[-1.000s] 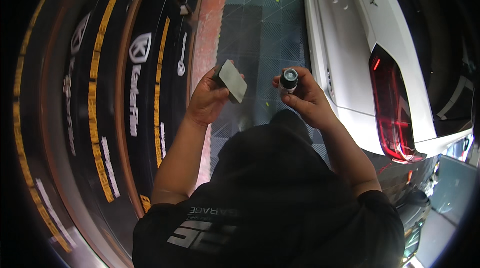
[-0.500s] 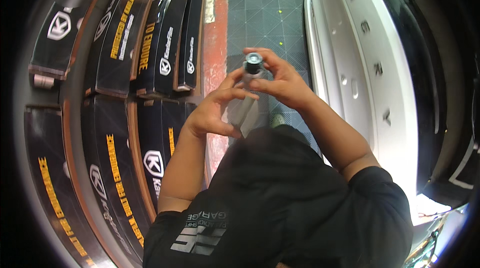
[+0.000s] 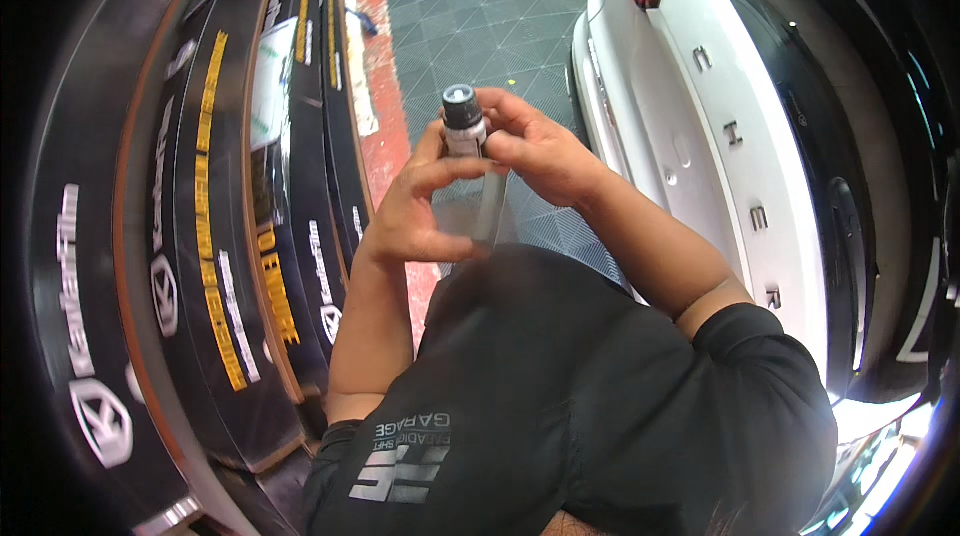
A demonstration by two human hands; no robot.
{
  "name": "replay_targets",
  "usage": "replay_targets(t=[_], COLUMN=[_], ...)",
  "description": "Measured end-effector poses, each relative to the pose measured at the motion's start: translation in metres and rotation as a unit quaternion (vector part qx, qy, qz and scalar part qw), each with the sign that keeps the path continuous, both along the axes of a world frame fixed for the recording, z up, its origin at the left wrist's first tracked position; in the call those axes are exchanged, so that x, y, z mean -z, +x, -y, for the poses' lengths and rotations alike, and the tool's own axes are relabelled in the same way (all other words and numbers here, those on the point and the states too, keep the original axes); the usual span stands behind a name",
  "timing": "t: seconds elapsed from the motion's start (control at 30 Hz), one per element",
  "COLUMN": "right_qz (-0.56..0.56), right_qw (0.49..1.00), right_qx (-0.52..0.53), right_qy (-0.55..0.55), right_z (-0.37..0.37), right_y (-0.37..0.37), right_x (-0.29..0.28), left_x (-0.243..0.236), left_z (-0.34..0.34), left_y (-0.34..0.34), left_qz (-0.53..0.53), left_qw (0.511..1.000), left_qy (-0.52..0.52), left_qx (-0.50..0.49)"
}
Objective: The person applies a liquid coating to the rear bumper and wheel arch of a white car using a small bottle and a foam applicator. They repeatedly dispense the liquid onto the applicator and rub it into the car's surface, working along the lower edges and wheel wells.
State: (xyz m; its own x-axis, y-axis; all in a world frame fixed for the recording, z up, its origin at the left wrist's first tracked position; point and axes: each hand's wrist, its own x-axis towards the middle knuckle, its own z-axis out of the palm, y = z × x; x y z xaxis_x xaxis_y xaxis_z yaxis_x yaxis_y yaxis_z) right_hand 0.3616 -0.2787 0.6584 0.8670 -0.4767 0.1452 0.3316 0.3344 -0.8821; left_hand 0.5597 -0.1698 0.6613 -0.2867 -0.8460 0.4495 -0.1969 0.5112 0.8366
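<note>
- Black-capped small bottle with a pale label point(image 3: 464, 128) is gripped by the right hand point(image 3: 540, 146), cap turned up toward the camera, in front of the torso.
- Grey flat rectangular block point(image 3: 490, 206), blurred, is pinched between the thumb and fingers of the left hand point(image 3: 403, 211), just beside the bottle.
- Both elbows are bent, hands held close together.
- Yellow and white lettering is printed on long black boxes point(image 3: 188, 276) at the left.
- Spaced dark letters are borne by the white car point(image 3: 645, 86), pale ones by the black shirt point(image 3: 510, 366).
</note>
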Motion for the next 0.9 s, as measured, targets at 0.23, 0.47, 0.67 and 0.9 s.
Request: replay_targets(t=[0.23,0.47,0.67,0.9], right_qz=[0.011,0.059,0.21,0.26], right_qw=[0.992,0.982,0.967,0.93], right_qx=[0.122,0.175,0.127,0.257], right_qy=[-0.012,0.04,0.074,0.036], right_z=[0.069,0.126,0.177,0.189], right_y=[-0.022,-0.038,-0.039,-0.047], right_x=[0.021,0.009,-0.001,0.006], left_x=[-0.019,-0.025,-0.038,-0.066], left_z=[0.157,0.294,0.395,0.455], left_y=[0.035,0.009,-0.04,-0.118], left_qz=[-0.034,-0.057,-0.07,-0.03], left_qw=[0.996,0.95,0.883,0.786], left_qy=[0.007,0.014,0.042,0.043], left_qx=[0.077,0.306,0.462,0.616])
